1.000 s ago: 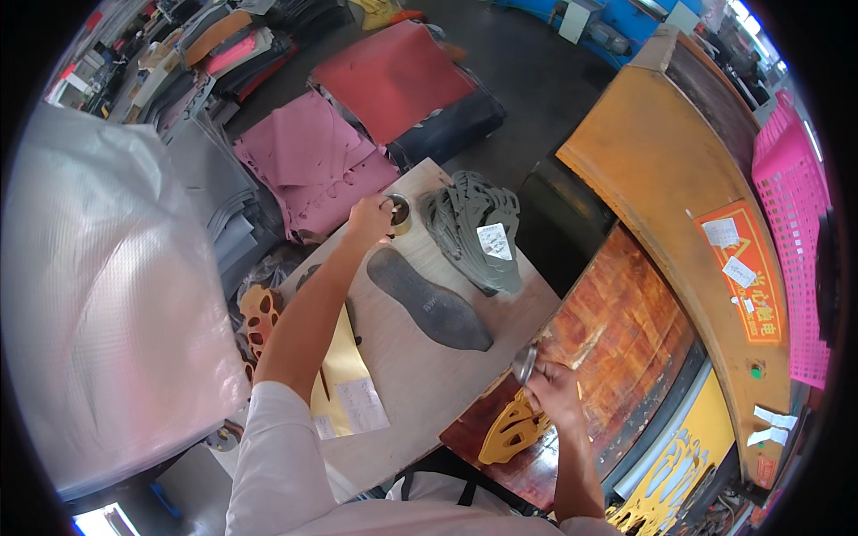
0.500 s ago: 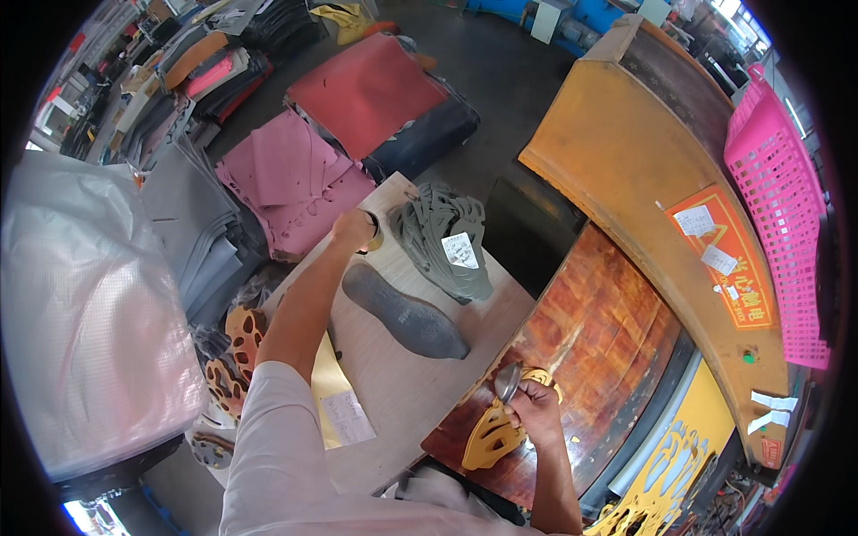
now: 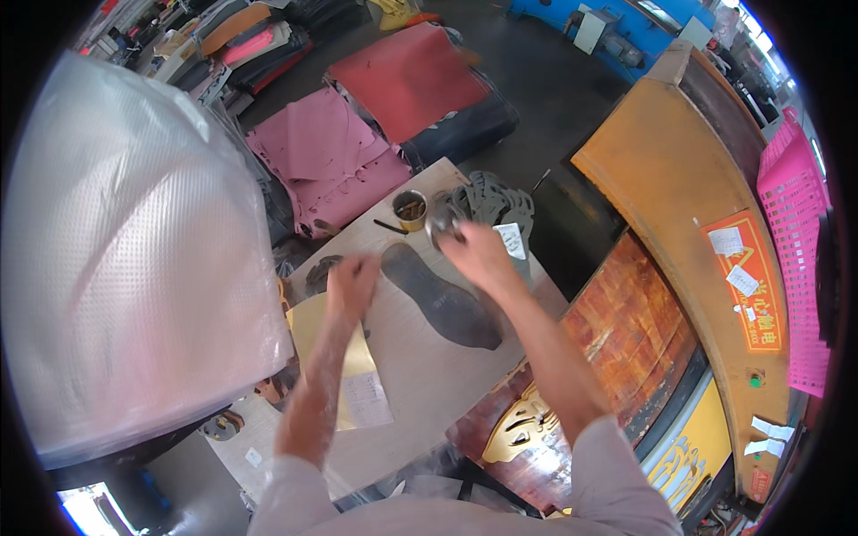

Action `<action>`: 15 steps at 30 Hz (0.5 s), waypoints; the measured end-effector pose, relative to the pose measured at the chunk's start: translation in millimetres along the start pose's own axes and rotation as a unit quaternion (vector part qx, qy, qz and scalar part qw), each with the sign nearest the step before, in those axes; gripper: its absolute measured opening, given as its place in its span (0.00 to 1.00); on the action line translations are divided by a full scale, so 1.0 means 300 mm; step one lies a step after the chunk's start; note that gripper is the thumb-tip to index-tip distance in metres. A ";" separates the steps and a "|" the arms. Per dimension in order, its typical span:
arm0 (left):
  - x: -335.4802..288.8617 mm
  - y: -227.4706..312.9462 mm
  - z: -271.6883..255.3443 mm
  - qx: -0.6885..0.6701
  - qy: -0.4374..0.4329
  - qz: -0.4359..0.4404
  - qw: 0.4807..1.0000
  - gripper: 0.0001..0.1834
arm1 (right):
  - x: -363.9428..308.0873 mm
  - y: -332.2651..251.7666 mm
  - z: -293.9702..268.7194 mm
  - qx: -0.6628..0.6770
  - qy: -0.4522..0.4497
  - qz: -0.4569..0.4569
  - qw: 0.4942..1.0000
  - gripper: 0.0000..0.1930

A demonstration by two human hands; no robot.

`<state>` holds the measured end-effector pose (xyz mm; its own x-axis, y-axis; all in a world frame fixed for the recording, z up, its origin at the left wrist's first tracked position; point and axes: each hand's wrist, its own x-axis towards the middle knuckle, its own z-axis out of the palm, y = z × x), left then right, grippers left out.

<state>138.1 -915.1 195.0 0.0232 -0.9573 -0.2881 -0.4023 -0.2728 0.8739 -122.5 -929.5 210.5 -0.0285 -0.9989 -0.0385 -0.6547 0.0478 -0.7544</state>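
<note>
- Dark sole cutout lies flat mid-counter, between both hands, untouched.
- R hand beyond it, fingers closed on a small dark round piece, prob. metal; blurred.
- L hand over yellow sheet, fingers loosely curled; grip unclear.
- Step: fetching piece near tin cup; next needs a steady set-down.

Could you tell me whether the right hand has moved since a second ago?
Yes. The right hand left the reddish-brown board at the bench edge and now reaches across to the far end of the dark sole-shaped piece.
</note>
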 end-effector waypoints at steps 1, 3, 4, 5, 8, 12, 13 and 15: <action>-0.139 -0.061 -0.017 -0.060 -0.005 -0.040 0.997 0.20 | 0.103 -0.014 0.054 -0.034 -0.019 0.007 0.999 0.19; -0.401 -0.183 -0.035 -0.026 0.015 -0.169 0.985 0.20 | 0.247 -0.022 0.139 -0.128 -0.041 -0.005 0.991 0.19; -0.523 -0.242 -0.050 -0.059 0.000 -0.193 0.979 0.19 | 0.308 -0.025 0.173 -0.155 -0.076 0.031 0.984 0.21; -0.646 -0.294 -0.056 -0.075 0.010 -0.195 0.978 0.17 | 0.348 -0.023 0.203 -0.175 -0.080 0.031 0.981 0.21; -0.909 -0.416 -0.084 -0.156 0.024 -0.316 0.935 0.16 | 0.396 -0.011 0.263 -0.240 -0.098 0.023 0.965 0.22; -1.076 -0.492 -0.094 -0.182 0.072 -0.340 0.920 0.15 | 0.369 -0.006 0.264 -0.202 -0.063 0.065 0.975 0.23; -1.086 -0.500 -0.091 -0.190 0.080 -0.351 0.914 0.15 | 0.333 -0.007 0.243 -0.178 -0.015 0.049 0.983 0.22; -1.077 -0.500 -0.077 -0.204 0.084 -0.304 0.927 0.14 | 0.207 -0.022 0.192 -0.113 0.012 -0.006 0.993 0.19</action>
<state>212.1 -567.0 166.0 0.2892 -0.6063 -0.7408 0.1101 -0.7476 0.6549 -76.3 -991.6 175.3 -0.0359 -0.9993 -0.0115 -0.8079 0.0358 -0.5882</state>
